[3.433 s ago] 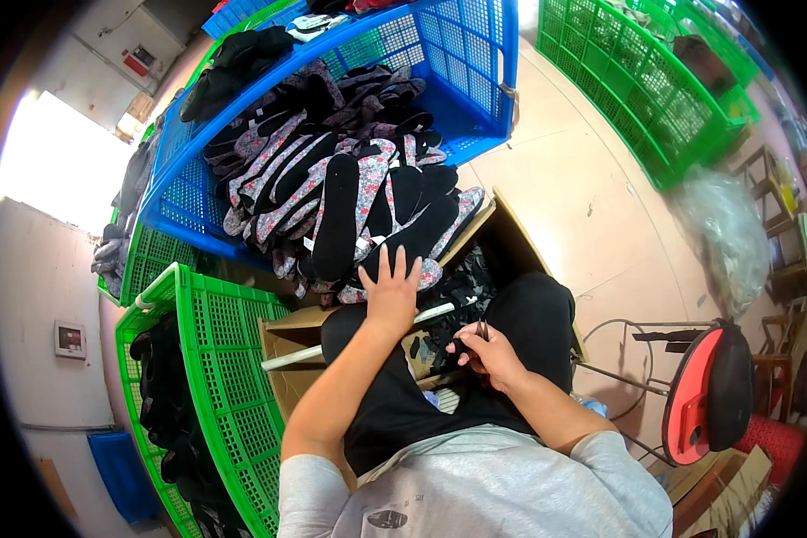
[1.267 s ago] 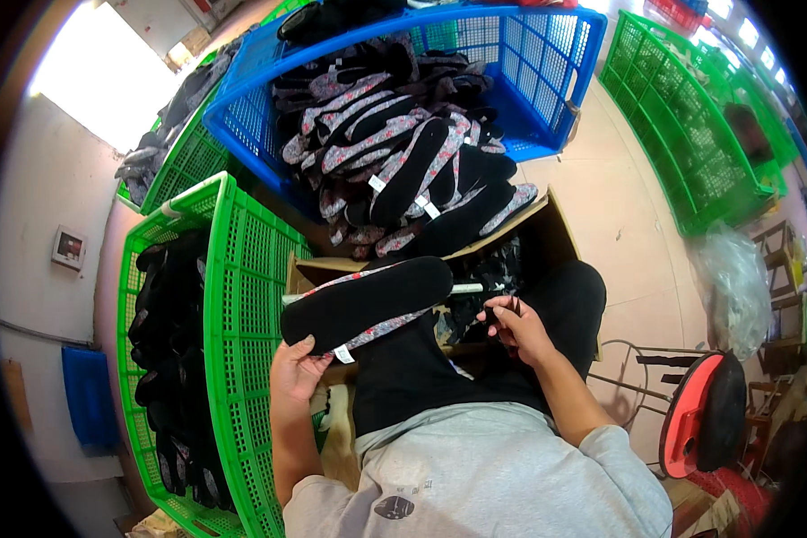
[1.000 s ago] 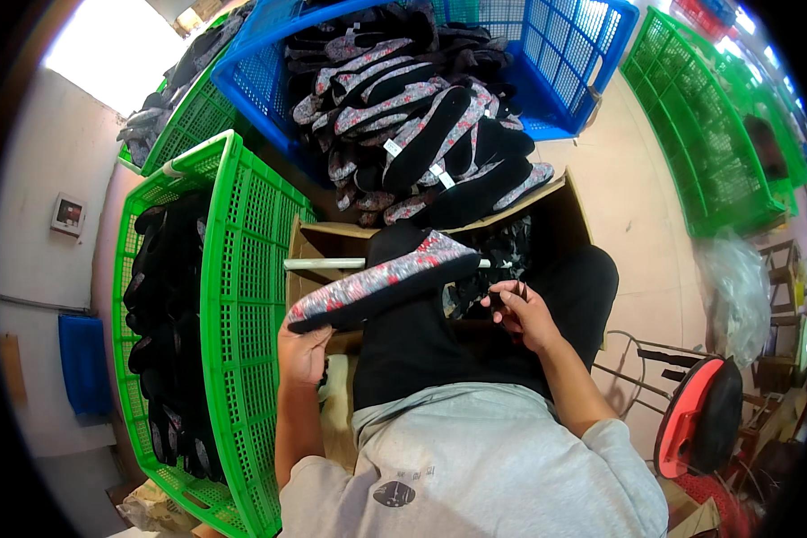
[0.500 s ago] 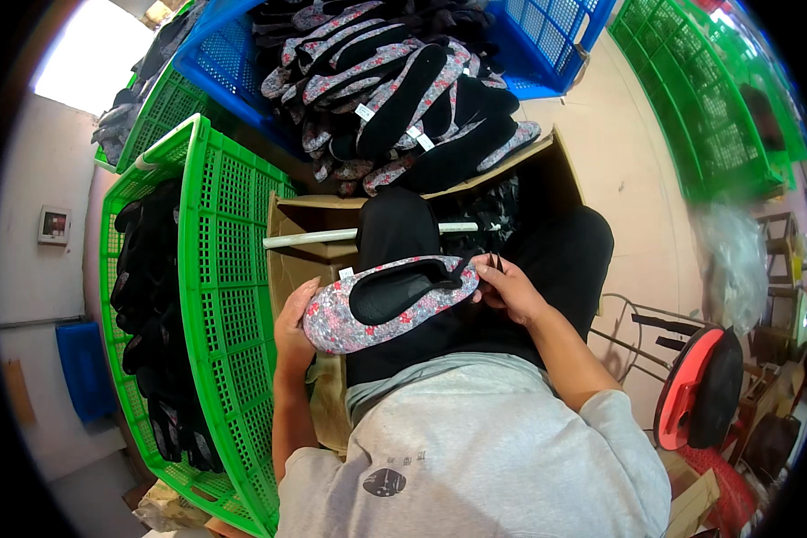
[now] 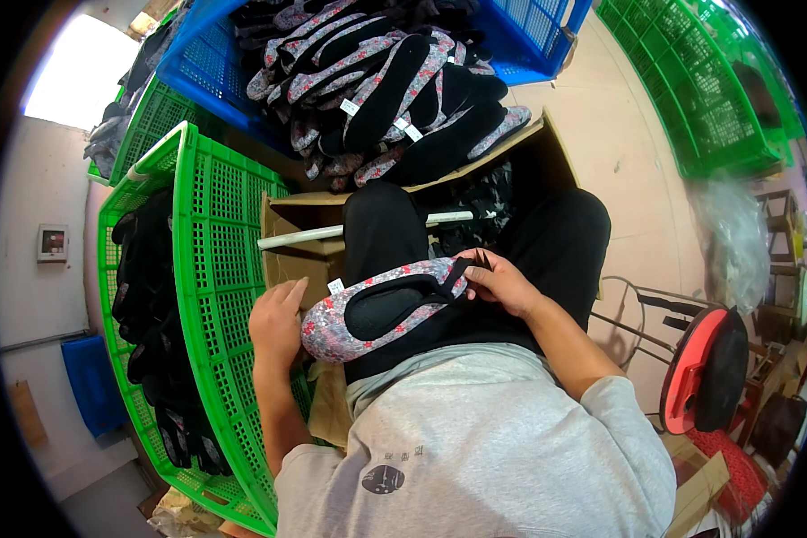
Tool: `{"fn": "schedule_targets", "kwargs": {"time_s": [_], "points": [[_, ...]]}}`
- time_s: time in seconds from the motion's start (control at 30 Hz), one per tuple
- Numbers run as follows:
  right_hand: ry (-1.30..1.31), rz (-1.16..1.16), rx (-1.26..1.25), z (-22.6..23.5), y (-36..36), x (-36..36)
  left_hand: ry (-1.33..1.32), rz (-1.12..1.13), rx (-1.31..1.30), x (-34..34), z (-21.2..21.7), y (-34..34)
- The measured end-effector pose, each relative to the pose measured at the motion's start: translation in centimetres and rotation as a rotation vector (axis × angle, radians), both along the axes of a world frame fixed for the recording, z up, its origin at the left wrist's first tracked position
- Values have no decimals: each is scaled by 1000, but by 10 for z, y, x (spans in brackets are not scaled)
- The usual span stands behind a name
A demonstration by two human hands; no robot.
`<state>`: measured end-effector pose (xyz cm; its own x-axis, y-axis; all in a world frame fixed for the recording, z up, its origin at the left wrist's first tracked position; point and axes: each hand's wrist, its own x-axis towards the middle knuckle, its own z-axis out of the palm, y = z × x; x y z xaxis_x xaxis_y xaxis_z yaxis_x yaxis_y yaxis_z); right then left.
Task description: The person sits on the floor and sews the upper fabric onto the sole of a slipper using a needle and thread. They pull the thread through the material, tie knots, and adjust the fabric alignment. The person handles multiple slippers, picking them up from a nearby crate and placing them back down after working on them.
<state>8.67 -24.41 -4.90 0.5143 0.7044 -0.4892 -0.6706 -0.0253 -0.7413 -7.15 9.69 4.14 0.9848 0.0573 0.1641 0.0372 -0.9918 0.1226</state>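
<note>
A floral slipper shoe (image 5: 327,325) in grey, white and red, lined in black, lies across my lap with its opening upward. Its rounded toe points left and a small white tag stands on its upper edge. My right hand (image 5: 500,284) pinches the heel end, where black trim shows by the fingers. Just left of the toe is my left hand (image 5: 276,321), its fingers extended and holding nothing.
Ahead, a blue crate (image 5: 208,67) is heaped with similar floral slippers (image 5: 368,63). An open cardboard box (image 5: 547,148) with a white rod (image 5: 300,237) across it stands at my knees. A green crate (image 5: 229,296) of black items is at left; a red-topped stool (image 5: 695,372) is at right.
My left hand has let go of the slipper's toe and moved slightly left. The right hand keeps its hold on the heel, and the view has shifted a little.
</note>
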Motion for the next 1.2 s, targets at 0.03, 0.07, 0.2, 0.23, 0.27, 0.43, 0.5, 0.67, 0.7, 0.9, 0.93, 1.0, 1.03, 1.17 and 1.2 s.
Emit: {"fn": "schedule_targets", "kwargs": {"time_s": [0.03,0.07,0.2,0.23,0.27,0.43,0.5,0.67,0.7,0.9,0.93,1.0,1.03,1.17,1.2], "points": [[9,-61,-13,-3,0,0,-42,5,51,7,5,-7],[19,-110,-24,-8,1,1,-127,30,48,12,11,-18],[-1,-225,-42,-5,-3,6,-209,-69,-112,30,22,-47],[-22,-241,-28,-4,-4,5,-192,-69,-170,31,20,-51],[-25,-237,-29,-3,-3,4,-173,-70,-226,33,18,-53],[-5,-189,-29,-4,2,-5,-187,-124,-354,45,26,-82],[-6,-174,-8,0,5,-8,-176,-174,-370,52,29,-92],[-45,-135,-22,-1,6,-12,-37,-186,-484,70,30,-106],[-50,-135,-16,-1,6,-12,-14,-190,-496,76,29,-106],[-67,-158,7,-1,7,-14,166,-413,-449,106,10,-95],[-68,-162,8,-1,7,-14,191,-442,-434,110,8,-94],[-69,-159,6,3,8,-14,245,-498,-405,117,6,-92],[-69,-157,6,4,9,-13,227,-486,-430,120,6,-93],[-60,-161,8,-1,8,-14,154,-450,-537,129,10,-101],[-54,-162,8,-1,8,-14,135,-444,-565,131,12,-103]]}}
